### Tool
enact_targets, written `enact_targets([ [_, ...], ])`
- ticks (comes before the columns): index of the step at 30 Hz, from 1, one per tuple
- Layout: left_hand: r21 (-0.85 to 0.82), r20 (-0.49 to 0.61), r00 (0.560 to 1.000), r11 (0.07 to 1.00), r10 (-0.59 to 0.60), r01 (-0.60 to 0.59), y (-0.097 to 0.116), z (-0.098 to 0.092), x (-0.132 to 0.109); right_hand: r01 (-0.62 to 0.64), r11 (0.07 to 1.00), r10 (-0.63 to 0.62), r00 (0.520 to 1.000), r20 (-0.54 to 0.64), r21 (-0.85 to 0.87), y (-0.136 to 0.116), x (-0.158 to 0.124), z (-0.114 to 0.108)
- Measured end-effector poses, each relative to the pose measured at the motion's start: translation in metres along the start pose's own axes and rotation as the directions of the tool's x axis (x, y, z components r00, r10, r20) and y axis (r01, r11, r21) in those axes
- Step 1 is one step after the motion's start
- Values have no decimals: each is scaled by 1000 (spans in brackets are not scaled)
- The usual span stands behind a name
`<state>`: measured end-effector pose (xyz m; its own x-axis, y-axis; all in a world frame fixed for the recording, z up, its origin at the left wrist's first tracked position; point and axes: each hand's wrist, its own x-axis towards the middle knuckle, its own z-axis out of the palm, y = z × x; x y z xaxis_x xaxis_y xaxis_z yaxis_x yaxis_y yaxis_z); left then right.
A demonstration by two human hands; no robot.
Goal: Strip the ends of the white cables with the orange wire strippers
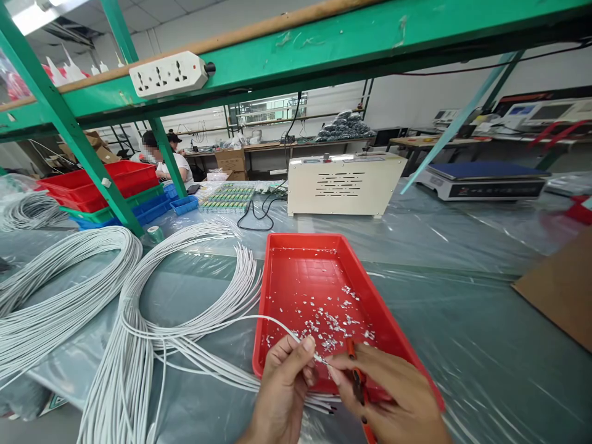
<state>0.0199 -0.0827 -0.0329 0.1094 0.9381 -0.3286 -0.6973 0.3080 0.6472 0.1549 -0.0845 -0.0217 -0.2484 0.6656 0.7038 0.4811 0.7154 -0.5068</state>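
Pinched between left hand (283, 385) fingers, a thin white wire (259, 320) is being stripped by the right hand (393, 398), closed on orange-handled strippers (357, 379); insulation scraps (333, 324) are littering the red plastic tray (282, 290), while white wire bundles (139, 333) at lower left are waiting.

Bench clutter beyond the work
A cream metal box (345, 184) stands centre, stacked bins (99, 191) left (red on top), a scale (483, 179) right.
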Motion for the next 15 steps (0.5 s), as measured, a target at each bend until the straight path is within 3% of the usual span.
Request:
enact_targets([
  [3,-6,-22,1000,1000,17,-17,0,1,0,-286,948,271,955,119,137,-2,-3,4],
  [6,15,-31,999,999,43,-43,-1,2,0,-468,845,428,882,198,259,-2,-4,7],
  [11,100,-22,992,988,121,-118,0,4,-2,-565,722,512,824,242,400,1,-2,9],
  [15,202,9,975,954,223,-220,4,6,-5,-556,732,525,829,194,395,0,-3,10],
])
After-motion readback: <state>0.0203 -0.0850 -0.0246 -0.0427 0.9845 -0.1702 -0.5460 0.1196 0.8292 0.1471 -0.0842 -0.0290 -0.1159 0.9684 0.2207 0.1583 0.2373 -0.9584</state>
